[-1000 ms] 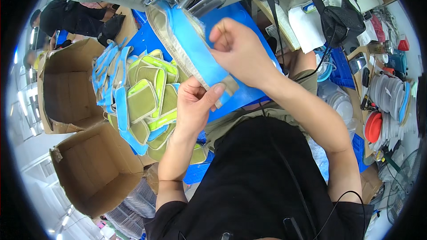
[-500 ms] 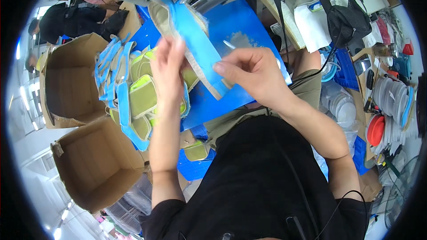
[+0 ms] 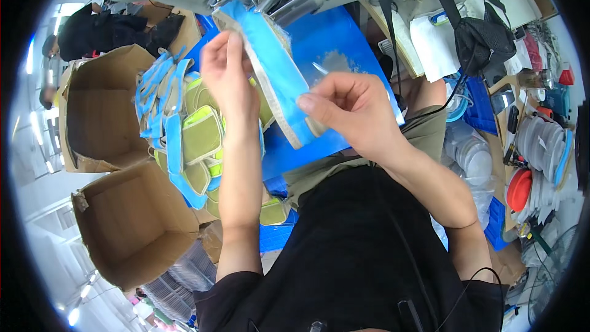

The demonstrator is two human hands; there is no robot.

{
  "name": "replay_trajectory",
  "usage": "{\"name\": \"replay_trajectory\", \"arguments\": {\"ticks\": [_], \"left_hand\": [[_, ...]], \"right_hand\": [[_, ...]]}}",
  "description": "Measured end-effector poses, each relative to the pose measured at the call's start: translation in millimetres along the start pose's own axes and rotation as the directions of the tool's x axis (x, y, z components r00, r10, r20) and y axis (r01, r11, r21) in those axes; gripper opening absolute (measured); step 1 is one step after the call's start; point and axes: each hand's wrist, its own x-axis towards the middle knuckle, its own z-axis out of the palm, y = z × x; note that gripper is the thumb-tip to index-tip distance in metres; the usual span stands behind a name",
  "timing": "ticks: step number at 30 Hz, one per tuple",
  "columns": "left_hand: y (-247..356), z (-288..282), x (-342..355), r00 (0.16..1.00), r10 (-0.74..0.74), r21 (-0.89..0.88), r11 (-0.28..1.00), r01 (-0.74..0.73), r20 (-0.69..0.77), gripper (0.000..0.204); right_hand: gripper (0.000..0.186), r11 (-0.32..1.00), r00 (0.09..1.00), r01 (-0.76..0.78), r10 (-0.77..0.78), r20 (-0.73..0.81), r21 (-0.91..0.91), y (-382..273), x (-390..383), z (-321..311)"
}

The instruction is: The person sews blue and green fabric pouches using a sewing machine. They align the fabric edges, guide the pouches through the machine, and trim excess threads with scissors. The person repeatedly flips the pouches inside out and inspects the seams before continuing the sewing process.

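A blue fabric strip [image 3: 273, 55] with pale edging hangs down toward me from the sewing machine's metal parts [image 3: 289, 0] at the top. Its near end is pinched between the thumb and fingers of my right hand [image 3: 359, 107]. My left hand [image 3: 230, 71] has its fingers bent at the strip's left edge, closed on that edge as far as shows; part of its grip is hidden. Beneath the strip is a blue work surface [image 3: 344, 31], with a thin pale pointed object [image 3: 319, 68] beside my right fingers.
To the left lies a heap of green and blue sewn pieces [image 3: 200, 132]. Two open cardboard boxes [image 3: 107, 126] [image 3: 135, 227] stand beyond it. A black bag [image 3: 485, 40] hangs at the right, above stacked pale discs [image 3: 538, 138]. Another person [image 3: 101, 31] is at the far left.
My left hand has shifted slightly up and left along the strip's edge, its fingers now less blurred. My right hand keeps hold of the near end, which has tilted slightly.
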Motion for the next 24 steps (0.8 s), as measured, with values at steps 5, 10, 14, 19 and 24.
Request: {"name": "replay_trajectory", "arguments": {"ticks": [5, 10, 14, 19, 24], "left_hand": [[47.8, 4.4, -10.7, 0.467, 0.632, 0.544, 0.083, -0.835, 0.619, 0.047], [53.7, 0.0, -11.3, 0.488, 0.484, 0.551, 0.013, -0.834, 0.727, 0.055], [37.1, 18.0, -20.8, 0.493, 0.711, 0.532, 0.196, -0.824, 0.501, 0.045], [38.1, 18.2, -21.4, 0.532, 0.732, 0.518, 0.285, -0.807, 0.426, 0.027], [49.9, 12.5, -30.5, 0.628, 0.677, 0.482, 0.434, -0.761, 0.383, 0.023]], "right_hand": [[0.014, 0.998, 0.999, 0.030, -0.028, 0.024, -0.060, -7.4, 3.0, 4.8], [0.016, 0.997, 0.997, 0.068, -0.068, 0.022, -0.031, -10.8, 8.3, 15.4], [0.017, 0.998, 0.998, 0.058, -0.057, 0.031, -0.007, -9.8, 10.4, 19.9], [0.018, 0.963, 0.986, 0.168, -0.160, 0.057, -0.211, -12.2, 16.5, 9.7], [0.028, 0.849, 0.910, 0.303, -0.393, -0.134, -0.433, 5.7, 58.7, -7.6]]}}
